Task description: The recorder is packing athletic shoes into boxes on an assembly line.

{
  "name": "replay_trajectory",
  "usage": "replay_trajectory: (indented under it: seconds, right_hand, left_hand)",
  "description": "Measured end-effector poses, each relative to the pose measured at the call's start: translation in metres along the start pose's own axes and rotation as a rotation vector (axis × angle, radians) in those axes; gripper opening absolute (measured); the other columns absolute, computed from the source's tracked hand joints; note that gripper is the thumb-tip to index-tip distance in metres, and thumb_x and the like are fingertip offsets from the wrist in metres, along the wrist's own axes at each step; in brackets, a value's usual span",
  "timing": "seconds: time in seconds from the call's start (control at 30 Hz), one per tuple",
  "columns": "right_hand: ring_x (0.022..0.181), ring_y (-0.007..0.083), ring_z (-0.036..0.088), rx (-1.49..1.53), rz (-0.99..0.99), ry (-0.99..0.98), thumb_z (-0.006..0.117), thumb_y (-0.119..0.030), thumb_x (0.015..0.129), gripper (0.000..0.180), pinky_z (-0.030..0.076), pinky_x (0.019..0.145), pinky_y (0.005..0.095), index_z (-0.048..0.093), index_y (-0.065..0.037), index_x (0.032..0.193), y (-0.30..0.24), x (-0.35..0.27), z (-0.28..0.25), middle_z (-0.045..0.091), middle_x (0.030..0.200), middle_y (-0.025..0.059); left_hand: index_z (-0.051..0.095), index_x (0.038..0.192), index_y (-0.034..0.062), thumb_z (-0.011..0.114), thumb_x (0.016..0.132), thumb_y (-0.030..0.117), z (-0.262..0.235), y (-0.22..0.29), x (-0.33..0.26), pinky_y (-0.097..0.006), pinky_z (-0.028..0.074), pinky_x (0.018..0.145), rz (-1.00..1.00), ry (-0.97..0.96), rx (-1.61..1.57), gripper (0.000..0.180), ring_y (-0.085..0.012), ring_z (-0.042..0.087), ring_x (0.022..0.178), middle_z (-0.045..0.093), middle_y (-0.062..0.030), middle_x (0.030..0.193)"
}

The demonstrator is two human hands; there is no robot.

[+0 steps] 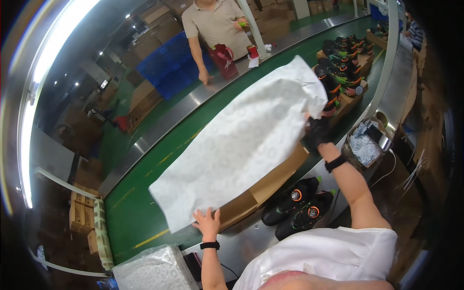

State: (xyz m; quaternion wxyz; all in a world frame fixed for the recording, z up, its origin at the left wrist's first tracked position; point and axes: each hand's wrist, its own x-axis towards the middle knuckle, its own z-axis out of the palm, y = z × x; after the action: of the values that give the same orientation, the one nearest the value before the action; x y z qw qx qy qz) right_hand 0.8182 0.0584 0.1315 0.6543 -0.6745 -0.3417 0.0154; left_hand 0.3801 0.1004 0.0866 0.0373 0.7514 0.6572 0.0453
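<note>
A large white patterned sheet of wrapping paper [241,130] lies spread over an open brown cardboard box [278,179], hiding most of it. My left hand [208,224] rests at the paper's near left edge, over the box's rim, fingers spread. In a dark glove with bare fingertips, my right hand [317,130] pinches the paper's right end, where it is raised and creased; part of those fingers is hidden. Between my body and the box, a pair of black shoes [299,208] with orange rings on top stands on the metal ledge.
Beneath the box runs a green conveyor belt [140,193]. Several black-and-orange shoes [343,63] stand on cardboard at the far right, near a basket of small packets [365,145]. A stack of patterned paper [154,270] lies at lower left. Across the belt stands a person [212,29] beside a dark-red bag [224,62].
</note>
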Motion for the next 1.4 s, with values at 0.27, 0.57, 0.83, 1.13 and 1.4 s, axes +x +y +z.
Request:
replay_trajectory:
  seconds: [0.27, 0.57, 0.83, 1.13, 1.4]
  right_hand:
    - [0.072, 0.0214, 0.056, 0.117, 0.236, 0.173, 0.059, -0.014, 0.067, 0.033, 0.043, 0.067, 0.0302, 0.057, 0.000, 0.097, 0.085, 0.055, -0.032, 0.060, 0.080, 0.0120]
    - [0.073, 0.0207, 0.057, -0.126, 0.330, -0.024, 0.064, -0.023, 0.064, 0.042, 0.044, 0.065, 0.0305, 0.056, 0.002, 0.097, 0.052, 0.041, -0.054, 0.061, 0.085, 0.0110]
    - [0.069, 0.0187, 0.055, -0.103, 0.339, -0.203, 0.068, -0.028, 0.064, 0.058, 0.044, 0.063, 0.0316, 0.046, 0.000, 0.110, 0.000, 0.000, -0.059, 0.058, 0.080, 0.0070]
    - [0.097, 0.0334, 0.048, -0.719, -0.179, -1.192, 0.074, -0.031, 0.053, 0.072, 0.043, 0.081, 0.0375, 0.044, -0.004, 0.112, -0.041, -0.200, -0.104, 0.032, 0.120, 0.0197]
    - [0.082, 0.0273, 0.055, -0.717, -0.140, -1.295, 0.068, -0.033, 0.061, 0.057, 0.044, 0.070, 0.0351, 0.043, -0.017, 0.110, -0.127, -0.195, -0.052, 0.053, 0.090, 0.0148]
  left_hand:
    - [0.036, 0.123, 0.0069, 0.048, 0.074, 0.055, 0.040, -0.100, 0.021, -0.048, 0.027, 0.092, -0.328, 0.206, -0.895, 0.070, -0.0308, 0.038, 0.111, 0.039, -0.0199, 0.121]
    - [0.053, 0.088, 0.0118, 0.052, 0.065, 0.066, 0.038, -0.124, 0.053, -0.031, 0.034, 0.058, -0.732, -0.260, -1.479, 0.059, -0.0126, 0.046, 0.063, 0.051, -0.0005, 0.069]
    - [0.049, 0.075, 0.0150, 0.052, 0.081, 0.026, 0.047, -0.135, 0.054, -0.032, 0.035, 0.054, -0.581, -0.392, -1.651, 0.013, -0.0114, 0.044, 0.056, 0.043, 0.0059, 0.054]
    - [0.040, 0.093, 0.0120, 0.048, 0.080, 0.019, 0.043, -0.137, -0.006, -0.026, 0.038, 0.052, -0.397, -0.140, -1.427, 0.016, -0.0107, 0.048, 0.067, 0.050, 0.0002, 0.079]
    - [0.038, 0.095, 0.0092, 0.045, 0.082, 0.018, 0.046, -0.123, 0.003, -0.026, 0.040, 0.051, -0.289, -0.173, -1.437, 0.017, -0.0106, 0.044, 0.068, 0.044, -0.0013, 0.079]
